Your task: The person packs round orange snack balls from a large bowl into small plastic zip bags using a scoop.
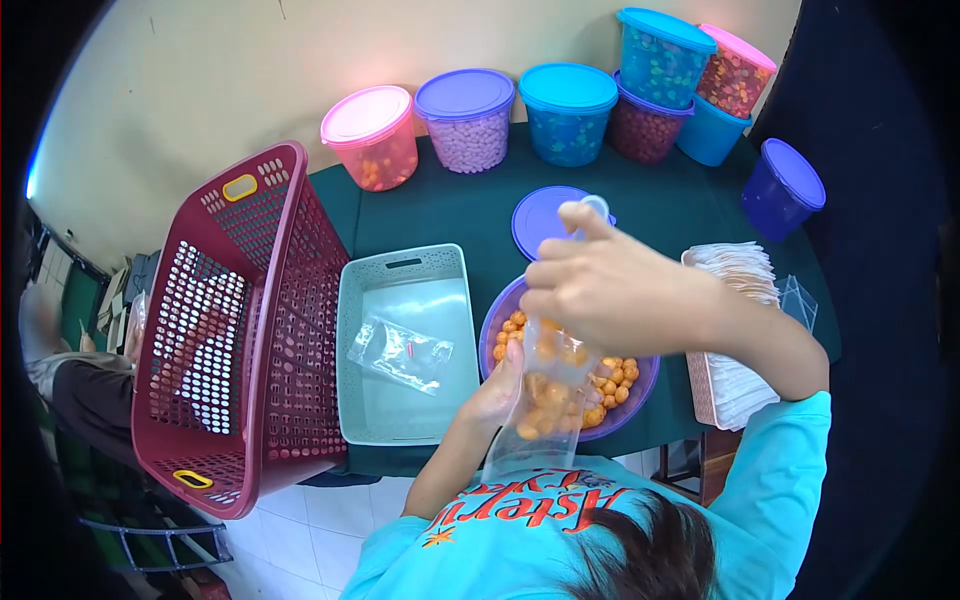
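Observation:
My right hand (600, 285) is closed around the handle of a pale scoop (595, 205); the handle's rounded end sticks up above the fingers, and most of the rest is hidden. Below it, my left hand (494, 392) grips the side of a clear plastic bag (535, 430) with orange ball-shaped snacks (545, 400) inside. The bag hangs slightly tilted in front of a purple tub (645, 385) of the same orange balls. Behind my right hand lies a purple lid (540, 222).
A mint tray (405, 432) holding a clear bag (400, 352) is left of the tub, beside a tall maroon basket (300, 330). A pink basket (704, 390) with stacked white packets (735, 270) stands right. Lidded tubs (568, 115) line the back. A person's dark-clothed leg (95, 410) shows far left.

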Demonstrator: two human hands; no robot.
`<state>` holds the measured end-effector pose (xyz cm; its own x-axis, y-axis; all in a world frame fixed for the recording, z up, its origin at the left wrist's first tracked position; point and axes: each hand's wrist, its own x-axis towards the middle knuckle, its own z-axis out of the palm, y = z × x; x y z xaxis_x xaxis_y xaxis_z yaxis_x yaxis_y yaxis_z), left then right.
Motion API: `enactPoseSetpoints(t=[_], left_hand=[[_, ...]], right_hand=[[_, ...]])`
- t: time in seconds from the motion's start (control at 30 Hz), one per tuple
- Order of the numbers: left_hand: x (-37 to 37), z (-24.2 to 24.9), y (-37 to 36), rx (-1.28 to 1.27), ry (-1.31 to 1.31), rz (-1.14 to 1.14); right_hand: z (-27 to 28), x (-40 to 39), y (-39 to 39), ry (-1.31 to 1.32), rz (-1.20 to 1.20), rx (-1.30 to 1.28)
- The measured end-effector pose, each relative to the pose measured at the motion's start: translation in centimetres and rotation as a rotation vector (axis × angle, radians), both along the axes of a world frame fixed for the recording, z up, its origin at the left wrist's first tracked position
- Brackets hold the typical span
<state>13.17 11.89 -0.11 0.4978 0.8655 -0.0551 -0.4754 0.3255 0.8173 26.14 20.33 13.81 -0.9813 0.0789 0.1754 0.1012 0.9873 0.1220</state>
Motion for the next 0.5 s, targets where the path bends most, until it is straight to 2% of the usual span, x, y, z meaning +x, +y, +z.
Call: enactPoseSetpoints(t=[0.07,0.3,0.37,0.4,0.47,0.5], left_hand=[[-0.3,-1.8,0.3,0.221,-0.381,-0.142],[0.0,0.9,-0.6,0.127,-0.287,-0.063],[0.3,-0.2,-0.7,0.214,-0.572,-0.040],[0.0,-0.1,-0.8,0.212,-0.572,-0.042],[-0.9,0.3,-1.0,0.188,-0.136,-0.046],[-0.8,0.4,-1.0,0.188,-0.134,-0.045]], right_hand=[[0.5,-0.2,-0.8,-0.075,-0.011,0.031],[3.2,0.1,-1.4,0.024,-0.021,0.255],[2.6,-0.1,-2.1,0.029,-0.019,0.330],[2.6,-0.1,-2.2,0.029,-0.022,0.329],[2.6,-0.1,-2.4,0.021,0.020,0.315],[3.2,0.1,-2.4,0.053,-0.018,0.359]])
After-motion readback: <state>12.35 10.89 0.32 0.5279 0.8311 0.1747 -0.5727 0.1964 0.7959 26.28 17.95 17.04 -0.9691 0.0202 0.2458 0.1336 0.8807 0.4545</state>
